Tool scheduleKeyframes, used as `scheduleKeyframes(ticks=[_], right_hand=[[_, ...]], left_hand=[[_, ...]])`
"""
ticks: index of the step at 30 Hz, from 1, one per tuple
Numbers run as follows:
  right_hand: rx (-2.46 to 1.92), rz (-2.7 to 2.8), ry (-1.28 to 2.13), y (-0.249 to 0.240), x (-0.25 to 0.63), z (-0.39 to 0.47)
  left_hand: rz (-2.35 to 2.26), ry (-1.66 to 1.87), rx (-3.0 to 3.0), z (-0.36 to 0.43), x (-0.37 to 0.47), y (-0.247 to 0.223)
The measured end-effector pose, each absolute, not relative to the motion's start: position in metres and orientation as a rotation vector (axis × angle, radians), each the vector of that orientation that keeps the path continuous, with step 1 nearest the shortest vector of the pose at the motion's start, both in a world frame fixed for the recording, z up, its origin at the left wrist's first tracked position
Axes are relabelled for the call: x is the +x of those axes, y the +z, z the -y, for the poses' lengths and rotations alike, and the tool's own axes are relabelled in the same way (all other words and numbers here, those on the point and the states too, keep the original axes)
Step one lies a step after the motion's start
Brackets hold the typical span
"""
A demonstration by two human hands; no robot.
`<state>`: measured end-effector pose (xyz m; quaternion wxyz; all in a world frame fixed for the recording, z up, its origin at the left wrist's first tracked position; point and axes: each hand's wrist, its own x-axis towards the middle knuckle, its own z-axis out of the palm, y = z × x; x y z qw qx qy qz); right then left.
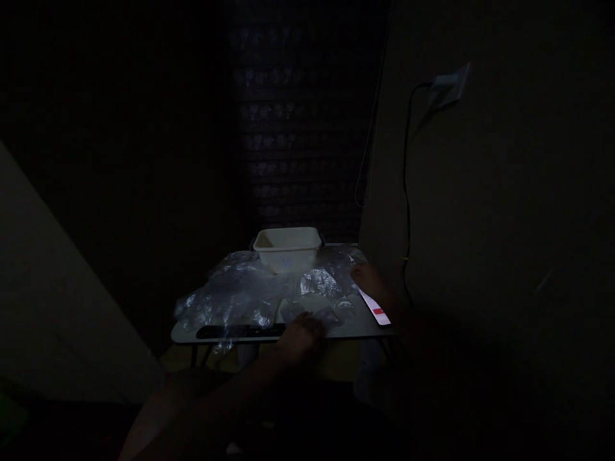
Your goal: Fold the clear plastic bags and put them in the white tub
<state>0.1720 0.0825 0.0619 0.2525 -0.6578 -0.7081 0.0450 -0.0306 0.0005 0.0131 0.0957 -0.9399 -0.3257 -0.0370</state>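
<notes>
Crumpled clear plastic bags (230, 288) cover much of a small white folding table (353, 328). At the table's front edge, my left hand (302, 334) is closed, its curled fingers at the clear plastic bag (327, 315) there. Farther right, my right hand (369, 282) is curled closed above the upper end of a lit phone (377, 309). Its fingertips meet the edge of the plastic, but whatever they hold is too dark to make out. Behind the plastic stands a white rectangular tub (287, 256) with dark side handles.
A slatted blind (302, 128) hangs behind the table. On the right wall, a plug sits in a socket (449, 86) and its black cable (406, 186) runs down beside the table. A pale panel (62, 288) stands at left. The room is very dark.
</notes>
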Motion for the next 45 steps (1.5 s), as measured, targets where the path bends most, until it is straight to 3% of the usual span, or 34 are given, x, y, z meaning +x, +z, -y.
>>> scheduleKeyframes(ticks=[7, 15, 21, 29, 38, 45], right_hand=[[-1.658, 1.907, 0.254, 0.063, 0.169, -0.082], [-1.116, 1.749, 1.068, 0.079, 0.145, -0.066], [-1.046, 1.824, 1.253, 0.075, 0.131, -0.067], [-1.106, 1.871, 1.041, 0.072, 0.121, -0.075], [-1.07, 1.984, 1.031, 0.084, 0.104, -0.094], [-1.118, 2.009, 0.812, 0.112, 0.089, -0.151]], left_hand=[[1.097, -0.313, -2.778, -0.005, -0.03, 0.021], [1.807, -1.58, -2.836, -0.044, -0.041, 0.051], [2.194, -2.207, -2.686, -0.049, -0.041, 0.064], [2.271, -2.184, -2.651, -0.046, -0.04, 0.063], [1.968, -1.812, -3.01, -0.078, -0.062, 0.068], [1.681, -1.532, -2.509, -0.132, -0.095, 0.098]])
